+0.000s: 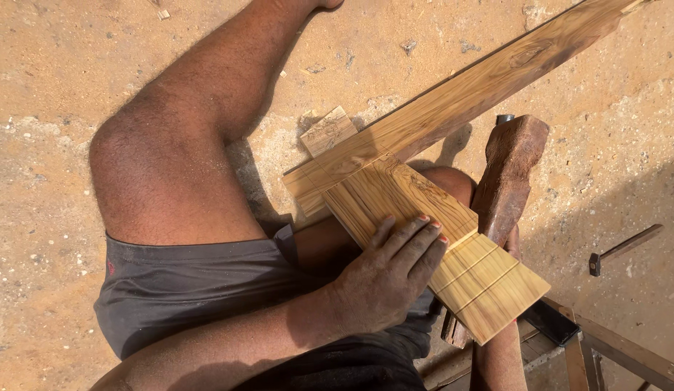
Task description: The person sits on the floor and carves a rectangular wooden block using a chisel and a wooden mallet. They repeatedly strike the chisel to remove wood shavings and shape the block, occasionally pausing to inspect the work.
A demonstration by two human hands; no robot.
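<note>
Left hand pins a short board across a long plank while the right grips a wooden mallet.

The left hand (391, 271) lies flat with fingers spread on the short board (431, 246), pressing it down over the person's thigh so its far end stays butted against the long plank (467, 94), which runs diagonally up to the right; this looks like a way to keep the joint from shifting. The right hand (512, 242), mostly hidden under the board, is wrapped around the handle of a heavy wooden mallet (512, 166) held upright just beside the joint. A small wood block (328, 132) sits under the plank's near end on the sandy floor (62, 87). A hammer (625, 248) lies well apart to the right, and a wooden frame (612, 347) crowds the lower right corner. The raised knee (156, 159) hems in the left side.
</note>
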